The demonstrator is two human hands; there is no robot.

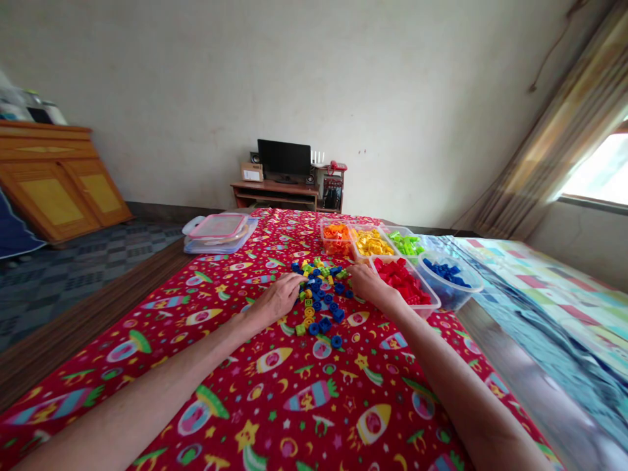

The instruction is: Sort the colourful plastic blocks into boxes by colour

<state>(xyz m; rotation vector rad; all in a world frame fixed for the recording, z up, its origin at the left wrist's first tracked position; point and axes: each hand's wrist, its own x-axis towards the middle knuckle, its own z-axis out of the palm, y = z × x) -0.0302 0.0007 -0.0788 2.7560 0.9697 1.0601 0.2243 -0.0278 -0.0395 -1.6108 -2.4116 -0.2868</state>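
A loose pile of blue, yellow and lime-green toy building bricks (318,294) lies on the red patterned cloth (304,373) between my hands. My left hand (279,297) is at the pile's left edge, its fingers bent together against the bricks; anything in them is hidden. On the other side, my right hand (367,282) rests by the pile's right edge with fingers curled down, their tips largely out of sight. Right beside it stands a clear tub of red bricks (403,281). Several round and square pieces, such as a blue round brick (336,341), lie nearer to me.
Behind the red tub are tubs of orange bricks (336,237), yellow bricks (371,242) and green bricks (405,243). A round tub with blue bricks (446,275) stands at the right. Stacked lids (220,229) lie at the far left. A monitor (284,159) stands beyond.
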